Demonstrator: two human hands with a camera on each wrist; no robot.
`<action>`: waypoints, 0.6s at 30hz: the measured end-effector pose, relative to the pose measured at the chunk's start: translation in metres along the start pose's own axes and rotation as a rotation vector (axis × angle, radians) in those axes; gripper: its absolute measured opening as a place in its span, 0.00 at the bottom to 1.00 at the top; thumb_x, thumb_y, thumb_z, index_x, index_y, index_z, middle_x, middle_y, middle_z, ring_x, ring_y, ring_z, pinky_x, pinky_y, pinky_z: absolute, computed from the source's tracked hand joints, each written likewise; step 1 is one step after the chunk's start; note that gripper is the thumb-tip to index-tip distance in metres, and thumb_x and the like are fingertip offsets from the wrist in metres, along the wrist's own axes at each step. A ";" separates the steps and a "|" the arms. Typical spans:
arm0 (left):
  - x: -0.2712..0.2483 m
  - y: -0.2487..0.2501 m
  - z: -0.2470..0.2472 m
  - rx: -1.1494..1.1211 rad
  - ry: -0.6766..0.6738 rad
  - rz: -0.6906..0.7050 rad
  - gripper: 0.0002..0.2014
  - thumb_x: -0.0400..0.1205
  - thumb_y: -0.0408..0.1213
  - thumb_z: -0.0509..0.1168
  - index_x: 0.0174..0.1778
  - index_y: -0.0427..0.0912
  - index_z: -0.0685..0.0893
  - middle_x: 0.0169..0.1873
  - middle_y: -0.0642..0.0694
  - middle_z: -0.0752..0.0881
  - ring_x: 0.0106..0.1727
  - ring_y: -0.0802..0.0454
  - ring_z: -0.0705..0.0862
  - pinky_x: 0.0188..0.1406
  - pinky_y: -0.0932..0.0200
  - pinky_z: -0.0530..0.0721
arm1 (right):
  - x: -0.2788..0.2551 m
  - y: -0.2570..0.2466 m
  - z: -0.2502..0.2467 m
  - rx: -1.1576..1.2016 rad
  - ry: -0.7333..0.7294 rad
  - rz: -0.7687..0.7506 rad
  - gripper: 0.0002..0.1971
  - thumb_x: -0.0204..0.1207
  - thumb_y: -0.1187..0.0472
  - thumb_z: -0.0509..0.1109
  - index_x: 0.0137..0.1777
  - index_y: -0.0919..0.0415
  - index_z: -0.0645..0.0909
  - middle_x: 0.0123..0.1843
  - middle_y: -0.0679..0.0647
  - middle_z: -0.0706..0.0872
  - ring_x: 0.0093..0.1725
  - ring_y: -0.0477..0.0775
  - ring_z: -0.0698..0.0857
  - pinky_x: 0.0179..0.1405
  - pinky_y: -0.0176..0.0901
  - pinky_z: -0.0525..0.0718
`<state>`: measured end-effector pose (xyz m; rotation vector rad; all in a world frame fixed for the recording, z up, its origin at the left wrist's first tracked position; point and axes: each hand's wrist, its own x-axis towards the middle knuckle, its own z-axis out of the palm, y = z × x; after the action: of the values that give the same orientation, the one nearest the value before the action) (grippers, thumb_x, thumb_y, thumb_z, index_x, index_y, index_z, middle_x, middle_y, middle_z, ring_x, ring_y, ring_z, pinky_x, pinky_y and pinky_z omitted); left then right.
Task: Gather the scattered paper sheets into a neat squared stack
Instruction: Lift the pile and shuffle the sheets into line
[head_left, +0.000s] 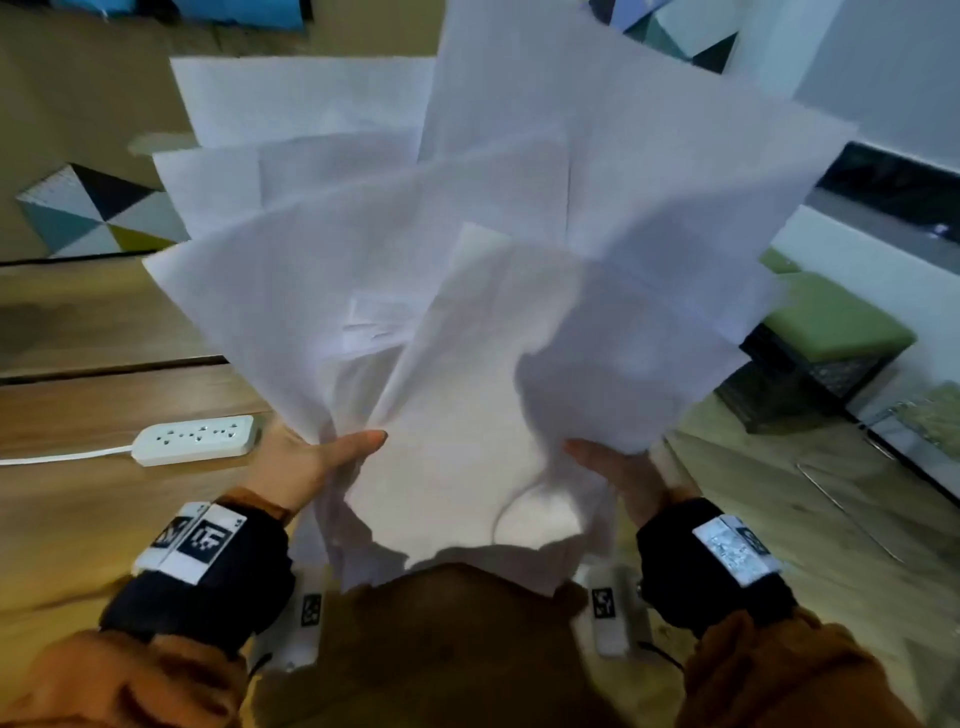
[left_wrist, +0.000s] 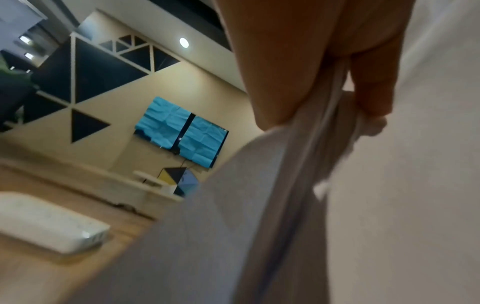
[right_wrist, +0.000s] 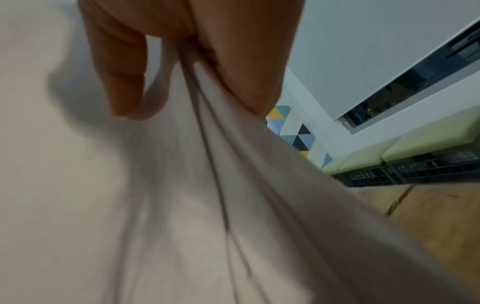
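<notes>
Now both hands hold the sheets (head_left: 467, 270) up above the counter (head_left: 78, 493), fanned out like an open hand of cards. The left hand (head_left: 306, 467) grips the lower left part of the bundle: its thumb lies on the front side, and in the left wrist view the fingers (left_wrist: 285, 72) are behind the paper, so the sheets are pinched between them. The right hand (head_left: 623, 478) grips the lower right part in the same way; in the right wrist view the thumb is on one side and the fingers (right_wrist: 249, 61) on the other, with several paper edges squeezed between them. Above the fingers the sheets spread apart at different angles, their corners pointing left, up and right, so the edges are not lined up. Between the two hands the front sheet is bent and creased, and its lower edge hangs down near the person's body. Left of the left fingers a white power strip (head_left: 195, 439) lies on the counter with its cable going to the left. Right of the right fingers, farther away, stands a green stool (head_left: 831, 322).
</notes>
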<state>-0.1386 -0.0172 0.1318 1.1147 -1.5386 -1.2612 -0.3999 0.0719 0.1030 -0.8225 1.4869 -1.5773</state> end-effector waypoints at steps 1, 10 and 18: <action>-0.001 0.000 0.002 -0.017 0.018 0.010 0.12 0.68 0.23 0.73 0.40 0.42 0.83 0.24 0.62 0.89 0.29 0.68 0.86 0.29 0.71 0.81 | -0.002 0.000 0.003 0.003 0.012 -0.019 0.22 0.64 0.78 0.72 0.56 0.61 0.75 0.35 0.40 0.85 0.27 0.26 0.82 0.29 0.18 0.79; -0.003 0.004 -0.005 -0.247 -0.186 -0.103 0.34 0.45 0.30 0.82 0.49 0.36 0.84 0.40 0.47 0.93 0.44 0.54 0.91 0.36 0.67 0.86 | 0.002 -0.007 -0.002 0.064 -0.055 -0.065 0.41 0.12 0.45 0.83 0.34 0.54 0.81 0.21 0.35 0.87 0.30 0.36 0.85 0.29 0.21 0.81; -0.010 0.007 -0.004 -0.048 -0.133 -0.144 0.18 0.61 0.34 0.80 0.41 0.49 0.81 0.20 0.67 0.86 0.27 0.75 0.84 0.33 0.75 0.82 | 0.016 0.001 -0.008 -0.037 0.004 0.008 0.21 0.53 0.67 0.83 0.43 0.52 0.80 0.23 0.29 0.86 0.30 0.31 0.85 0.33 0.26 0.82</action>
<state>-0.1326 -0.0082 0.1382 1.1470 -1.5379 -1.4878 -0.4143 0.0615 0.1001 -0.8339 1.5240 -1.5506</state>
